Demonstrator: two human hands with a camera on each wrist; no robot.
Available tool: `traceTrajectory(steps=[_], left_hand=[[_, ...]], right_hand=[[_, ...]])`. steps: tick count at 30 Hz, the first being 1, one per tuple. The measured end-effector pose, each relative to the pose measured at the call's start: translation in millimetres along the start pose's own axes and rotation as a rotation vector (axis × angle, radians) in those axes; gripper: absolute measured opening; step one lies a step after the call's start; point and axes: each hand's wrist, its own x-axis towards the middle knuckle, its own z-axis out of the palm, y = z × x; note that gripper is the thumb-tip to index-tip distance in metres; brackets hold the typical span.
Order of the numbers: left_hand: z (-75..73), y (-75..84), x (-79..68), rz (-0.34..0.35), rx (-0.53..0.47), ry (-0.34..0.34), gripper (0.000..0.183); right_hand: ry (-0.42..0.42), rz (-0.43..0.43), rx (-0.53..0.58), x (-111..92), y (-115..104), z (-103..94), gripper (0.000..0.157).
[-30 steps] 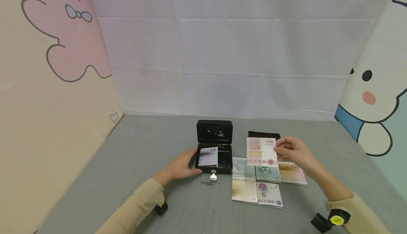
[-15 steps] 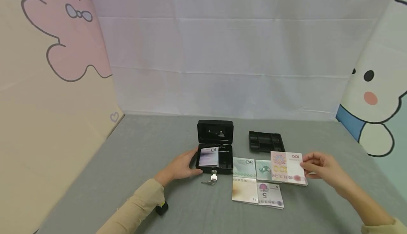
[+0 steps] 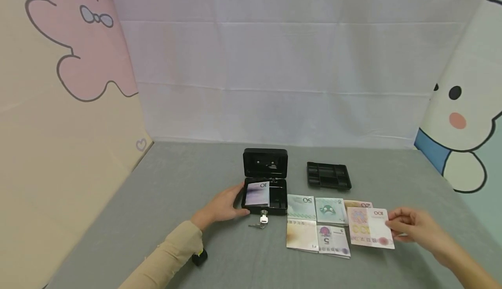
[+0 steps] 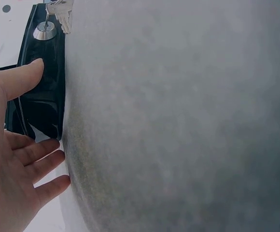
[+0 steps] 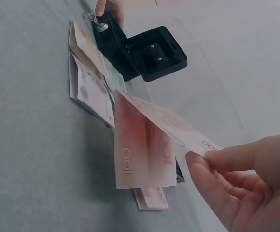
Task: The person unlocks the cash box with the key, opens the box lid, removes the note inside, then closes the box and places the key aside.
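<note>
Head view: the right hand (image 3: pixel 417 232) has a narrow grip pinching the right edge of a folded pink-and-white paper 100 note (image 3: pixel 370 228), held up off the grey cloth-covered table (image 3: pixel 396 184), partly hiding some folded brownish-yellow paper 20 notes (image 3: pixel 358 204). The left hand (image 3: pixel 219 204) has a wide, loose grip around the left side of the open black lidded box (image 3: pixel 279 211). Right wrist view shows the note's lower flap hanging loose, so imo pinch both layers together and lower it flat.
</note>
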Motion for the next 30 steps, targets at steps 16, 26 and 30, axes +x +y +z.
traceTrajectory(steps=[16, 26, 30], left_hand=[[1.6, -0.5, 0.5, -0.016, -0.002, -0.003, 0.084], [2.3, -0.7, 0.5, -0.017, 0.001, -0.005, 0.084], [2.2, 0.1, 0.3, -0.025, 0.001, -0.008, 0.084]], right_hand=[[-0.042, 0.096, 0.005, 9.4, 32.7, 17.8, 0.027], [-0.023, 0.113, -0.040, 14.9, 40.7, 24.8, 0.028], [-0.011, 0.121, -0.052, 14.5, 39.6, 25.6, 0.029]])
